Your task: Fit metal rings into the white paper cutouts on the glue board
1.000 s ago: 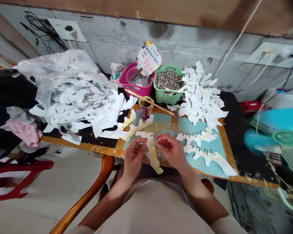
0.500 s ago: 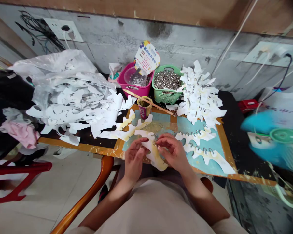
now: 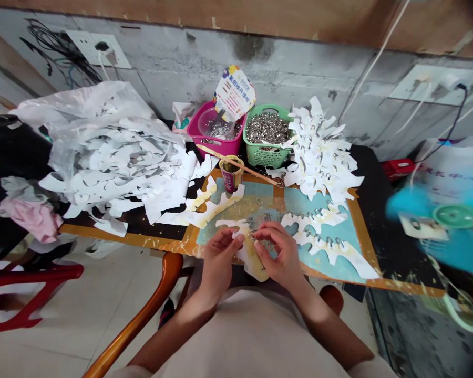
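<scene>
A white cut-out strip (image 3: 254, 262) with a yellowish glue-like smear is held at the table's front edge. Its left side is pinched by my left hand (image 3: 219, 257), thumb against fingers. Between the fingertips of my right hand (image 3: 279, 249) is a small metal ring (image 3: 252, 234), at the strip's upper edge. Right of my hands lie strips with metal rings along their toothed edges, such as the nearer ringed strip (image 3: 335, 249). To the left are smeared strips (image 3: 216, 209) without visible rings.
Behind stand a pink basket (image 3: 195, 128) and a green basket (image 3: 266, 156) of metal rings. A stick (image 3: 256, 173) lies across a small cup (image 3: 232, 181). Heaped white cut-outs (image 3: 134, 163) fill the left; ringed strips (image 3: 319, 152) pile at right. A blue fan (image 3: 457, 216) spins at far right.
The strip has tilted and sunk slightly between my hands. My left thumb and fingers have closed in further on it, and the ring stays in my right fingertips.
</scene>
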A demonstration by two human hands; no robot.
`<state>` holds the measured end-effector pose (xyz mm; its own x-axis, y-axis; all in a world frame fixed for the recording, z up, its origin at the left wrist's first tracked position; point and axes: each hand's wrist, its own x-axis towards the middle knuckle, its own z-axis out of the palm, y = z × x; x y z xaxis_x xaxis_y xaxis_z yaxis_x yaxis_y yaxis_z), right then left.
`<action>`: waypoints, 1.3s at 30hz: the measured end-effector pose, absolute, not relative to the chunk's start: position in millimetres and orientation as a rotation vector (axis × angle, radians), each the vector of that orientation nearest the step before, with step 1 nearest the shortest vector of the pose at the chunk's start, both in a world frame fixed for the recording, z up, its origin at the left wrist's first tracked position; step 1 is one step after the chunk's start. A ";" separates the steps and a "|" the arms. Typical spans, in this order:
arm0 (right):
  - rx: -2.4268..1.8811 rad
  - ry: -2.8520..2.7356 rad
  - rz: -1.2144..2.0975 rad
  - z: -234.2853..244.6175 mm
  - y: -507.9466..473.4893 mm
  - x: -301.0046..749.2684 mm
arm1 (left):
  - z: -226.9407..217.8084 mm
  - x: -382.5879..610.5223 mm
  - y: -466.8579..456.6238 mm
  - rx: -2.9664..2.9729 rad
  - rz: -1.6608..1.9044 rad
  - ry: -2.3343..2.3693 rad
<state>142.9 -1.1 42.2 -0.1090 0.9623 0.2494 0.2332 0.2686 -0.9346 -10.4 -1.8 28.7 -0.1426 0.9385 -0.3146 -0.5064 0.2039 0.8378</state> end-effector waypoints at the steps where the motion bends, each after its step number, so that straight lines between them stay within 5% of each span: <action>1: -1.151 -1.570 0.912 42.4 -2.4 143.3 | 28.8 -10.0 -1.8 0.525 1.366 1.095; 11: -1.218 -1.583 0.623 36.8 -4.3 136.5 | 25.2 -6.4 -6.0 0.538 1.395 1.051; 25: -1.287 -1.423 0.975 60.7 -5.8 158.7 | 22.4 16.0 -17.3 0.558 1.366 0.799; 31: -1.273 -1.764 0.852 110.7 -22.0 207.5 | 29.2 31.7 -24.9 0.721 1.264 0.445; 35: -1.254 -2.145 0.752 135.9 -11.8 215.6 | 39.6 22.7 -9.4 0.740 1.333 0.695; 39: -1.228 -2.459 0.787 102.5 30.9 195.8 | 17.1 -7.6 -6.7 1.109 1.374 1.141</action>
